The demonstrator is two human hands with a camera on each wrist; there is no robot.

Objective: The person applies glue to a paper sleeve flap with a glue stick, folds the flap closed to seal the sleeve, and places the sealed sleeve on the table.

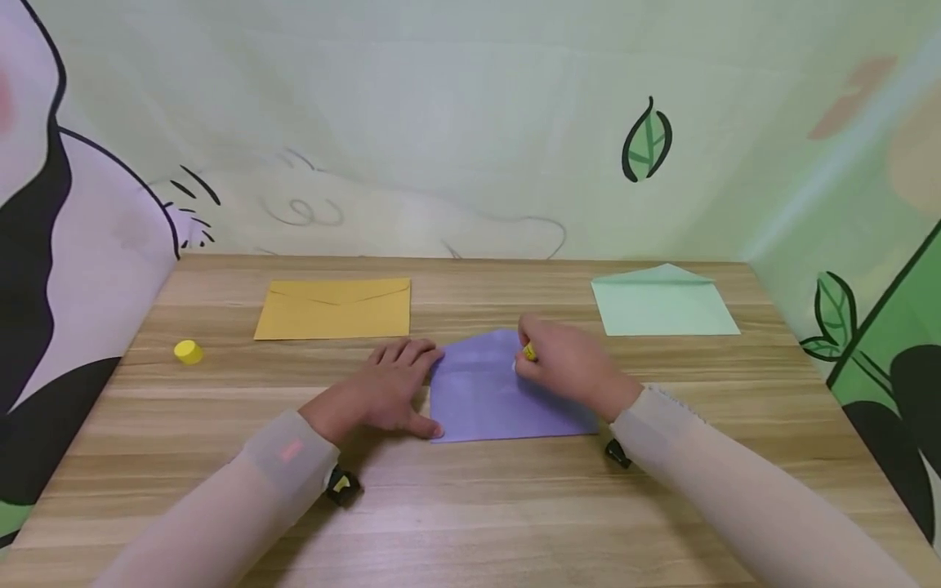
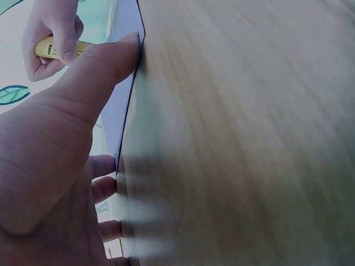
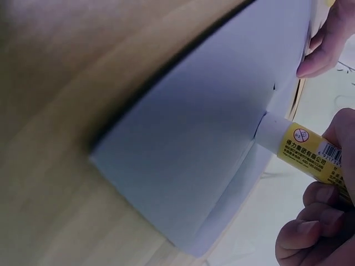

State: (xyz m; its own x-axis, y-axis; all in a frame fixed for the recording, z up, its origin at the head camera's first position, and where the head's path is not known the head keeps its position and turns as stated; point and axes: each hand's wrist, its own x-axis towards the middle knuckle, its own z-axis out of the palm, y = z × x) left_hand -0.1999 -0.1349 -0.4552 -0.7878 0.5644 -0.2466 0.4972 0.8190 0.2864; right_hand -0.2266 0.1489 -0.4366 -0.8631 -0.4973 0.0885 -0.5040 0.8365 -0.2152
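Note:
A purple envelope (image 1: 481,404) lies on the wooden table with its flap raised toward the back. My left hand (image 1: 390,390) rests at its left side, thumb on the near corner and spread fingers at the upper left edge. My right hand (image 1: 569,359) grips a yellow glue stick (image 3: 313,152). In the right wrist view, the white end of the stick meets the envelope along the flap's fold line. The left wrist view shows the left thumb (image 2: 119,58) on the envelope's edge, with the right hand and glue stick beyond it.
A yellow envelope (image 1: 334,314) lies at the back left, its flap down. At the back right is a mint green envelope (image 1: 665,310) with its flap up. A yellow cap (image 1: 189,352) sits near the table's left edge. A printed backdrop (image 1: 441,122) rises behind the table (image 1: 470,514).

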